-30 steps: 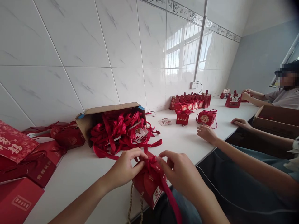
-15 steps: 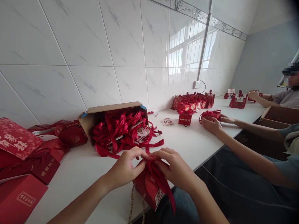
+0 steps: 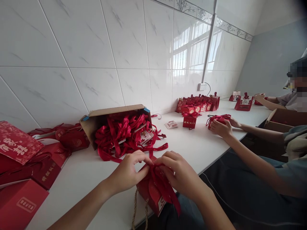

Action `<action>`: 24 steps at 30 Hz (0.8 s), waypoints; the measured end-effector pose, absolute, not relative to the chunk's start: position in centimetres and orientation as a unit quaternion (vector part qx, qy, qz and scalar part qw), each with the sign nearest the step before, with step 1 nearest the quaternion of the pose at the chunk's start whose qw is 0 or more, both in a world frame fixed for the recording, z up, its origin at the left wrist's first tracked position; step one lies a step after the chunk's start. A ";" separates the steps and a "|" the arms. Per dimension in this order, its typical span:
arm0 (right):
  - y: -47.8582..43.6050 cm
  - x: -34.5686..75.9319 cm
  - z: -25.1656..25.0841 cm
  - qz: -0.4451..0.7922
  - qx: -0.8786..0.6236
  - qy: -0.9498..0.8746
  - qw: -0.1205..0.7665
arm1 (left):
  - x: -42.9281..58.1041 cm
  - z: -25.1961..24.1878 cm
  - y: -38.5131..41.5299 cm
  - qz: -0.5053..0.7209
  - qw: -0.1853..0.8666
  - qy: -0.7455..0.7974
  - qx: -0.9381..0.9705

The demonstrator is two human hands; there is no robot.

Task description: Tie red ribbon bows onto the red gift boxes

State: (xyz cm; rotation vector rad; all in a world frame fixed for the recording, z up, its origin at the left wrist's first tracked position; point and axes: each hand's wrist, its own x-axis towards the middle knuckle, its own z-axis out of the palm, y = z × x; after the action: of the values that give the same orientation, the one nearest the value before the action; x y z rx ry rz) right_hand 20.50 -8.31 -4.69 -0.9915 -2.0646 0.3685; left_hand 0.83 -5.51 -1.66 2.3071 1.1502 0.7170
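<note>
A red gift box (image 3: 146,191) with twisted cord handles stands at the table's front edge below my hands. Over its top runs a red ribbon (image 3: 160,182), gathered in a bow-like knot with tails hanging down the right side. My left hand (image 3: 134,169) pinches the ribbon between thumb and forefinger at the knot. From the other side, my right hand (image 3: 179,174) has its fingers closed on the same ribbon; its fingertips are partly hidden. Just behind, a cardboard box (image 3: 117,110) lies on its side, with a heap of red ribbons (image 3: 124,131) and tags spilling out.
Red gift boxes (image 3: 21,169) are piled at the left. A printed card (image 3: 171,124) and a small red box (image 3: 189,122) lie further back, near a row of red boxes (image 3: 199,103). At right, a co-worker's hand (image 3: 222,127) holds another ribboned box.
My hands stay at the knot with only slight finger movement. At right, the co-worker's hands have shifted and tilted their red box a little.
</note>
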 end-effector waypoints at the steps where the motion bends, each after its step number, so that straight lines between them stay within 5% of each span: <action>1: -8.4 20.5 -4.6 0.141 -0.388 -0.822 0.393 | 0.8 -1.6 -5.5 0.260 0.231 0.417 0.840; 17: -9.5 21.7 -4.1 0.136 -0.385 -0.877 0.252 | -0.7 -0.6 -4.8 0.206 0.155 0.437 0.862; 24: -8.8 21.3 -4.6 0.218 -0.379 -0.808 0.394 | -0.6 -0.5 -4.7 0.223 0.278 0.396 0.846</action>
State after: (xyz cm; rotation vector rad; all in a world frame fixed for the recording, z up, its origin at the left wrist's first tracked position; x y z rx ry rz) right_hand 21.33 -8.82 -4.56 -0.9625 -2.0502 0.5534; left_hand -0.58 -4.67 -0.52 2.2720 1.0618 0.5983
